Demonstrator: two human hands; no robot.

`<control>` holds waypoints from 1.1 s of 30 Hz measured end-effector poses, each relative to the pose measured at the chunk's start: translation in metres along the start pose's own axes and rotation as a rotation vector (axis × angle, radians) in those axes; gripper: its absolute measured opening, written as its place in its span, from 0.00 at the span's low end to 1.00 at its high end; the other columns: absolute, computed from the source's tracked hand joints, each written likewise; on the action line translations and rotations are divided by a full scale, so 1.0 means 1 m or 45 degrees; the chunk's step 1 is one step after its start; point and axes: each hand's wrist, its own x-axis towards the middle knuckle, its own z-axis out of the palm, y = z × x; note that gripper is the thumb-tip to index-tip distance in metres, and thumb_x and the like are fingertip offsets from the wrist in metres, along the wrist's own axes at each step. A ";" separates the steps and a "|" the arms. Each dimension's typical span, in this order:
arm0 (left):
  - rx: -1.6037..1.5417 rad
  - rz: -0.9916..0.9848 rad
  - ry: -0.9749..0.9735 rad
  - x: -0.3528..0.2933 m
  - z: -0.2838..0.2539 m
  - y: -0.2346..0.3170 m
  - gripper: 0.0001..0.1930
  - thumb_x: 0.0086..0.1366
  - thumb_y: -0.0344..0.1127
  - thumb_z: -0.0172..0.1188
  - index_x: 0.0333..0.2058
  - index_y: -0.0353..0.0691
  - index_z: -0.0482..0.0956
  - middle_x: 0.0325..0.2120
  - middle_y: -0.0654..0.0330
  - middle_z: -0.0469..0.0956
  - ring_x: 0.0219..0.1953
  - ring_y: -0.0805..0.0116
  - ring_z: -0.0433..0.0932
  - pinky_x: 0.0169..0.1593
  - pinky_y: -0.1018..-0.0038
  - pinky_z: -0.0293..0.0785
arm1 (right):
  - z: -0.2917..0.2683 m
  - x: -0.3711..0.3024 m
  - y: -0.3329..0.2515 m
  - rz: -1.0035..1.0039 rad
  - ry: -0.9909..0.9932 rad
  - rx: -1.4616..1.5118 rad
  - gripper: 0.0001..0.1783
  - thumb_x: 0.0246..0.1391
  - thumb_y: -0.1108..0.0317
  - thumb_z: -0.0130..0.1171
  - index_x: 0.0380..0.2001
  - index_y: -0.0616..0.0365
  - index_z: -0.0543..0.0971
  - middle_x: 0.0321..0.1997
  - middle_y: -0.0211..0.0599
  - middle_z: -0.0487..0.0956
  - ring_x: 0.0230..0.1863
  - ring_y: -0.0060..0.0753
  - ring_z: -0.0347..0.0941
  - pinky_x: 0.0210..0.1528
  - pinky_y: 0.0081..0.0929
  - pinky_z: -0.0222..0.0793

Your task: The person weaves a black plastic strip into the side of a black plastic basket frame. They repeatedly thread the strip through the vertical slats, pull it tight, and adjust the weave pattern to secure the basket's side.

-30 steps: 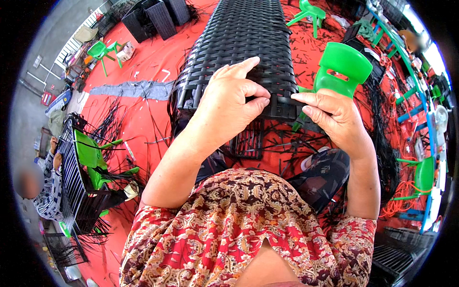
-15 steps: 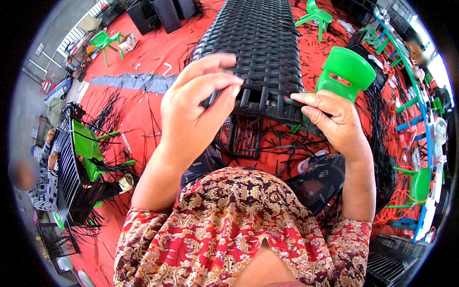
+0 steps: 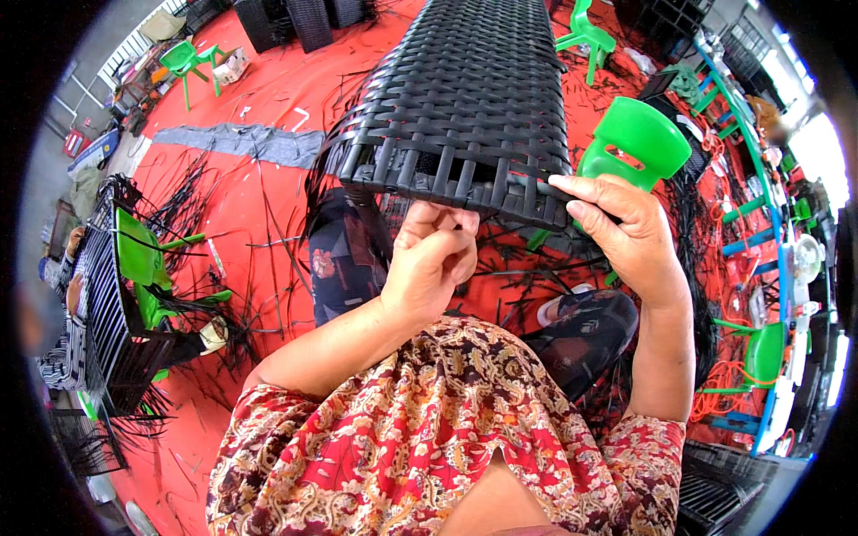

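A black woven panel of flat plastic strips [image 3: 465,98] stretches away in front of me, its near edge wrapped round a frame bar. Below that edge, left of its middle, my left hand [image 3: 433,257] is closed with its fingers curled. Whatever those fingers pinch, if anything, is hidden. At the panel's near right corner, my right hand [image 3: 626,223] grips the edge between thumb and forefinger. A few gaps show in the weave just behind the near edge. Loose strip ends hang along the panel's left side.
Strip scraps litter the red floor covering [image 3: 259,201]. A green chair [image 3: 636,143] stands beyond my right hand. At the left, another person [image 3: 63,313] has hands on a dark slatted frame [image 3: 121,286]. A blue-green rack [image 3: 776,223] runs along the right.
My left hand has dropped from above the panel's near edge to below it, and its fingers have curled. The right hand still grips the corner. The view has shifted slightly.
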 end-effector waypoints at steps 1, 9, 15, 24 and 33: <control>-0.001 0.018 -0.051 -0.002 -0.006 0.001 0.11 0.58 0.19 0.48 0.37 0.42 0.71 0.34 0.62 0.72 0.20 0.74 0.68 0.20 0.81 0.62 | 0.002 0.000 0.000 -0.008 0.007 -0.008 0.13 0.53 0.74 0.59 0.43 0.58 0.80 0.27 0.33 0.77 0.28 0.23 0.69 0.33 0.20 0.65; -0.072 0.052 0.000 0.012 0.000 0.006 0.12 0.66 0.26 0.50 0.47 0.41 0.73 0.25 0.57 0.78 0.17 0.72 0.71 0.16 0.82 0.60 | 0.002 -0.002 -0.001 0.065 -0.005 -0.006 0.13 0.53 0.74 0.59 0.44 0.58 0.80 0.26 0.32 0.75 0.27 0.23 0.69 0.32 0.21 0.65; -0.215 -0.227 0.039 0.029 0.009 -0.005 0.13 0.62 0.36 0.60 0.45 0.41 0.75 0.32 0.65 0.77 0.19 0.79 0.68 0.16 0.85 0.59 | 0.006 0.001 -0.001 0.042 0.005 0.038 0.13 0.54 0.74 0.58 0.44 0.57 0.80 0.28 0.32 0.76 0.29 0.23 0.70 0.34 0.20 0.65; -0.345 -0.347 -0.105 0.037 0.003 -0.010 0.13 0.59 0.37 0.64 0.42 0.42 0.76 0.29 0.68 0.77 0.21 0.78 0.69 0.19 0.85 0.61 | 0.006 0.000 -0.009 0.061 -0.007 -0.069 0.13 0.53 0.75 0.58 0.43 0.57 0.80 0.26 0.33 0.74 0.28 0.25 0.69 0.33 0.22 0.66; -0.209 -0.404 -0.275 0.044 -0.011 -0.012 0.20 0.53 0.20 0.59 0.46 0.42 0.72 0.33 0.61 0.75 0.24 0.70 0.72 0.24 0.77 0.66 | 0.012 -0.003 -0.009 -0.142 0.187 -0.313 0.13 0.50 0.78 0.57 0.41 0.58 0.79 0.34 0.36 0.73 0.33 0.31 0.71 0.36 0.23 0.68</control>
